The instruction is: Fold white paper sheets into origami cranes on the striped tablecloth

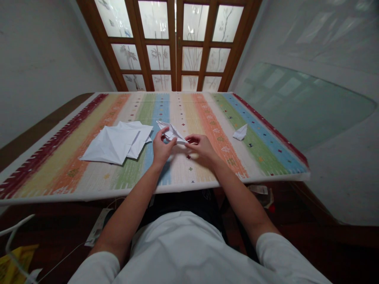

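Note:
A partly folded piece of white paper (pixel 171 132) is held just above the striped table cover (pixel 207 118). My left hand (pixel 162 148) pinches its near left side with thumb and fingers closed. My right hand (pixel 200 145) pinches the pointed right end of the same paper. Both forearms reach in from the near edge of the table.
A loose pile of creased white sheets (pixel 117 142) lies to the left of my hands. A small folded paper shape (pixel 240 133) sits at the right on the green stripe. Wooden glazed doors (pixel 174 43) stand behind the table. A yellow bag (pixel 14 262) lies on the floor at lower left.

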Action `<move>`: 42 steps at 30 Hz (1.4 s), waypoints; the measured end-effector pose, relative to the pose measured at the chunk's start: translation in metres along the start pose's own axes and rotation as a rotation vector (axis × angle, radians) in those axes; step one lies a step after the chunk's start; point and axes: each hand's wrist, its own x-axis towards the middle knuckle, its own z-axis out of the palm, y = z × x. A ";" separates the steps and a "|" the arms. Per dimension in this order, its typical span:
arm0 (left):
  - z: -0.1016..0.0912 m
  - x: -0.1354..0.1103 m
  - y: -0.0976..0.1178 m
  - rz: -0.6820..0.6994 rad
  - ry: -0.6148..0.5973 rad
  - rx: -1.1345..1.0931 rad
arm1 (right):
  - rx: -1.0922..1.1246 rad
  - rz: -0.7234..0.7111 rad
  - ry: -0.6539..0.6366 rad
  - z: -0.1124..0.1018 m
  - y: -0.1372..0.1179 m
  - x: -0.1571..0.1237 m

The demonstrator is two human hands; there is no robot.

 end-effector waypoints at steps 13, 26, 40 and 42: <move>0.003 -0.002 0.007 0.113 0.020 0.058 | -0.016 0.021 0.040 0.009 -0.005 -0.004; 0.004 0.000 0.006 0.086 -0.031 -0.099 | 0.101 0.105 0.061 0.001 -0.002 -0.001; 0.008 -0.010 0.014 0.061 -0.296 -0.063 | -0.001 -0.141 0.052 -0.002 0.005 0.002; 0.007 -0.011 0.017 0.068 -0.324 -0.066 | 0.010 -0.139 0.053 -0.002 0.007 0.003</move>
